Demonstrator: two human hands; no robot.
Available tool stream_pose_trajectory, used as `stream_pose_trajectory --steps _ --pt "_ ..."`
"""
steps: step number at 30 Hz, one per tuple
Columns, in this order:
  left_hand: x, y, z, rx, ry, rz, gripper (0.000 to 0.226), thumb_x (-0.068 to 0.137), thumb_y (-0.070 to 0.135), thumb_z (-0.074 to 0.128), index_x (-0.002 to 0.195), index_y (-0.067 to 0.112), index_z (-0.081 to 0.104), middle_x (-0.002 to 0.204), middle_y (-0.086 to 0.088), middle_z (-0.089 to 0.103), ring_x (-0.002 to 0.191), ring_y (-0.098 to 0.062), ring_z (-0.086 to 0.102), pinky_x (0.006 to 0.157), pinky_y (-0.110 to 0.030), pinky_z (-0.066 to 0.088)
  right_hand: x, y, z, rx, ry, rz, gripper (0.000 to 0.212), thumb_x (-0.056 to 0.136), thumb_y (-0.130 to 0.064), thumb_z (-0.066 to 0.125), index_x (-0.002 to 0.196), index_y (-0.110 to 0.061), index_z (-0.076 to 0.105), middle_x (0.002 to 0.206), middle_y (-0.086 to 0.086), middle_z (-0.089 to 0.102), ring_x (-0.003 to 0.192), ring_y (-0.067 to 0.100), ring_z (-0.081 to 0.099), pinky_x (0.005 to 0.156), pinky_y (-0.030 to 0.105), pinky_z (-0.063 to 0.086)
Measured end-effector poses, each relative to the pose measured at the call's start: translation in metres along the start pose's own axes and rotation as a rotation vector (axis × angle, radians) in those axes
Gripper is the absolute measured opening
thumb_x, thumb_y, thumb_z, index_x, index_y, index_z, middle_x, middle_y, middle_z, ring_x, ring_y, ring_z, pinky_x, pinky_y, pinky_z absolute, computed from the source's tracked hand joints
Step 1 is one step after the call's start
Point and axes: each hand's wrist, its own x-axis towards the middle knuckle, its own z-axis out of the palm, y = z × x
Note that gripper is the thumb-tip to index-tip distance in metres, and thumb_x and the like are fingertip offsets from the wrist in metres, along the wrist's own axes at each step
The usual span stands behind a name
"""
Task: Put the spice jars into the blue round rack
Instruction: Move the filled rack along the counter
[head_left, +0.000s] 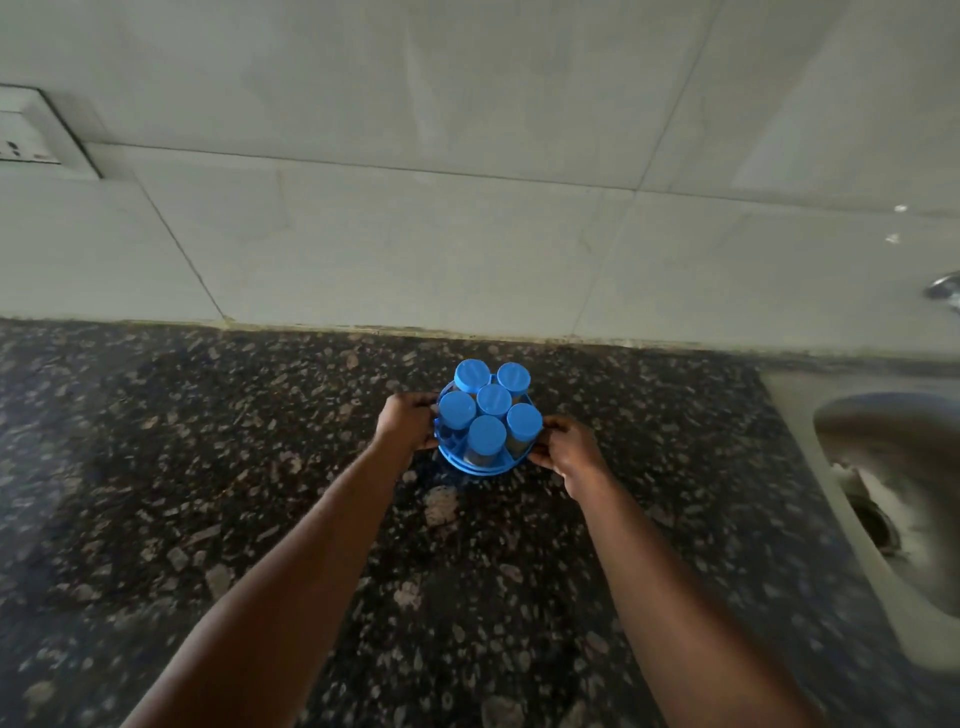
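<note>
A blue round rack (475, 466) stands on the dark speckled granite counter (260, 493), near the wall. Several clear spice jars with blue lids (493, 400) stand upright in it, one in the middle and the others in a ring around it. My left hand (408, 421) grips the rack's left side. My right hand (569, 452) grips its right side. My fingers curl around the rim and hide part of it.
A grey tiled wall (467, 234) rises just behind the rack. A steel sink (893, 493) with a drain lies at the right, with a tap (943, 288) above it. A wall socket (31, 135) sits at the upper left.
</note>
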Motion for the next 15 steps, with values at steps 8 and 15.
stream_pose_trajectory --steps 8,15 --pt "0.019 0.01 0.046 0.026 0.015 0.004 0.033 0.088 -0.009 0.047 0.101 0.009 0.071 0.101 -0.017 0.072 0.08 -0.029 0.072 0.069 -0.041 0.063 0.03 -0.024 -0.033 -0.03 0.034 -0.008 0.021 0.097 0.0 0.048 0.113 -0.005 0.061 0.12 0.018 0.068 0.101 0.027 0.066 0.076 0.036 0.056" --pt "0.03 0.012 0.053 0.005 0.076 -0.004 0.029 0.089 -0.005 0.05 0.087 0.016 0.07 0.099 -0.015 0.072 0.077 -0.027 0.072 0.069 -0.041 0.062 0.04 -0.029 -0.033 -0.015 0.012 -0.005 0.024 0.098 0.0 0.047 0.085 -0.017 0.057 0.105 0.011 0.065 0.1 0.025 0.063 0.087 0.04 0.056"
